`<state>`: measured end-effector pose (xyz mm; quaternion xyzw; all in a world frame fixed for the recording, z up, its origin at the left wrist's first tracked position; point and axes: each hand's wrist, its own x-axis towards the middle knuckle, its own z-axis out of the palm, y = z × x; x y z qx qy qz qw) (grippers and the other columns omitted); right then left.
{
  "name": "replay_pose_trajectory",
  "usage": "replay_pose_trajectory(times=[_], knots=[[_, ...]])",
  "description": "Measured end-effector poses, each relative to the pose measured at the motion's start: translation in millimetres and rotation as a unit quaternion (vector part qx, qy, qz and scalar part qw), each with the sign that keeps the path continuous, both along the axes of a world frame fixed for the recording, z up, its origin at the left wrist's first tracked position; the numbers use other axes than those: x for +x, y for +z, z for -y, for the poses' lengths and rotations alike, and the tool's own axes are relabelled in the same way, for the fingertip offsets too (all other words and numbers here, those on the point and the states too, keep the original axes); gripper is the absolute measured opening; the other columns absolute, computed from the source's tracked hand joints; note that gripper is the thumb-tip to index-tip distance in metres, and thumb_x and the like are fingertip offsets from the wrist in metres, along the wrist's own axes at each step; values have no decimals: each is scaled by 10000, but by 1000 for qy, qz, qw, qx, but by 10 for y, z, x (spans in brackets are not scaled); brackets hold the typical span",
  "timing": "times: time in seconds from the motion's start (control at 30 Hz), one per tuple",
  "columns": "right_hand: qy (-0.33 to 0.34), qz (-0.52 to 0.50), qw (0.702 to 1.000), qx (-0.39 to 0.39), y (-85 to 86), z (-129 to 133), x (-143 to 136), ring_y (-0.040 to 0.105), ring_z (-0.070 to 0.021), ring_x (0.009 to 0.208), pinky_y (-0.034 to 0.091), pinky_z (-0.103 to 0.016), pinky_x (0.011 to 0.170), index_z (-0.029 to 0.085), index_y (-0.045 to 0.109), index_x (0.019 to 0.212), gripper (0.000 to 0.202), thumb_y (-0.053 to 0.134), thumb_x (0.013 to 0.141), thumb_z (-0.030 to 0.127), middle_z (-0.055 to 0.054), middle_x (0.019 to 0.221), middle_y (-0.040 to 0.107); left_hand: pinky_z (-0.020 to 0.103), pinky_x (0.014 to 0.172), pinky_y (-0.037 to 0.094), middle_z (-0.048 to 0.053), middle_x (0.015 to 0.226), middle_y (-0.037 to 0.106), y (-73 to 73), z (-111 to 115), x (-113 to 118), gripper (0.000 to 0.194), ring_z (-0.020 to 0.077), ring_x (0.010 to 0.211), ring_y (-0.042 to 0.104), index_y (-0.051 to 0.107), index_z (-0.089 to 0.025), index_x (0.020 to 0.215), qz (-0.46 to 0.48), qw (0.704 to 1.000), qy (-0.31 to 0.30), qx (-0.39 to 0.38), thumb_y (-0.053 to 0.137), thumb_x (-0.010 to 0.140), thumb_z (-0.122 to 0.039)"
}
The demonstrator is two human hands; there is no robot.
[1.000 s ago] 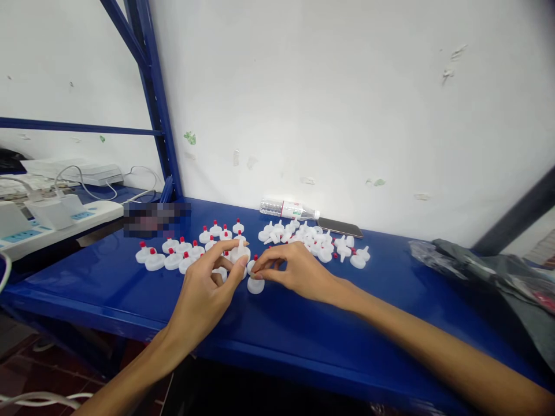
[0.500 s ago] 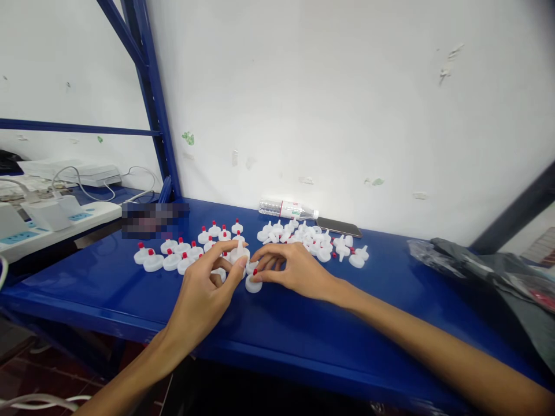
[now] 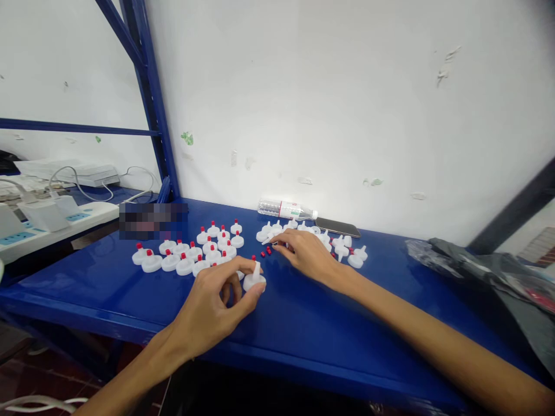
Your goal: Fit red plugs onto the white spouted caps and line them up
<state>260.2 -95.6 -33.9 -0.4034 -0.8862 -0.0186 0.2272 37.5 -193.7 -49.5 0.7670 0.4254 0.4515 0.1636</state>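
My left hand (image 3: 221, 294) pinches a white spout cap (image 3: 253, 282) between thumb and fingers, its bare nozzle pointing up. Just behind that cap, a red tip (image 3: 254, 257) pokes up from a piece mostly hidden by it. My right hand (image 3: 299, 252) is at the front of a heap of white spout caps (image 3: 292, 224), fingers curled and thumb close to the index finger. What its fingertips hold, if anything, is too small to make out. Loose red tips (image 3: 269, 251) lie beside them. Left of the hands stand several white caps with red tips (image 3: 184, 266).
A clear plastic bottle (image 3: 286, 209) and a dark phone (image 3: 338, 227) lie near the wall behind the heap. Grey plastic bags (image 3: 468, 277) sit at the right of the blue table (image 3: 329, 341). A power strip (image 3: 93, 214) with chargers stands at the left.
My right hand has let go of a red-tipped cap and moved right and back to the heap. My left hand has shifted right and nearer with the bare spout cap.
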Motion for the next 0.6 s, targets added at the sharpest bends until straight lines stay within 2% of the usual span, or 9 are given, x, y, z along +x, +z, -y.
replay_pose_trajectory(times=[0.17, 0.3, 0.4, 0.5, 0.6], knots=[[-10, 104, 994, 29, -90, 35, -32, 686, -241, 993, 454, -291, 709, 202, 710, 1195, 265, 534, 1050, 336, -106, 1083, 719, 213, 486, 413, -92, 543, 551, -12, -6, 16, 180, 89, 448, 503, 648, -196, 1048, -28, 999, -21, 16, 662, 909, -310], [-20, 120, 992, 36, -169, 26, -49, 686, -238, 999, 443, -285, 682, 197, 709, 1170, 286, 467, 1076, 319, -111, 1073, 721, 213, 484, 414, -89, 554, 561, -3, -3, 17, 179, 88, 446, 491, 654, -202, 1058, -32, 999, -1, 15, 654, 917, -313], [-20, 106, 994, 26, -188, 23, -48, 693, -242, 1001, 449, -292, 695, 183, 711, 1150, 266, 483, 1071, 296, -114, 1082, 735, 217, 479, 404, -82, 588, 576, -5, -14, 16, 187, 87, 457, 486, 667, -212, 1050, -29, 999, 29, 22, 679, 906, -330], [-4, 19, 1000, -5, -113, 59, -34, 708, -228, 939, 468, -302, 717, 189, 725, 1112, 213, 544, 1046, 280, -89, 1055, 761, 222, 474, 390, -71, 668, 618, -26, -44, 8, 229, 83, 477, 488, 687, -235, 1084, -11, 997, 67, 29, 719, 887, -346], [37, -151, 985, -76, 64, 160, -23, 714, -180, 838, 495, -290, 722, 211, 748, 1040, 177, 599, 1014, 303, -39, 990, 786, 226, 474, 385, -50, 844, 682, -55, -76, -9, 269, 65, 489, 489, 704, -272, 1136, 7, 994, 106, 30, 741, 880, -347]])
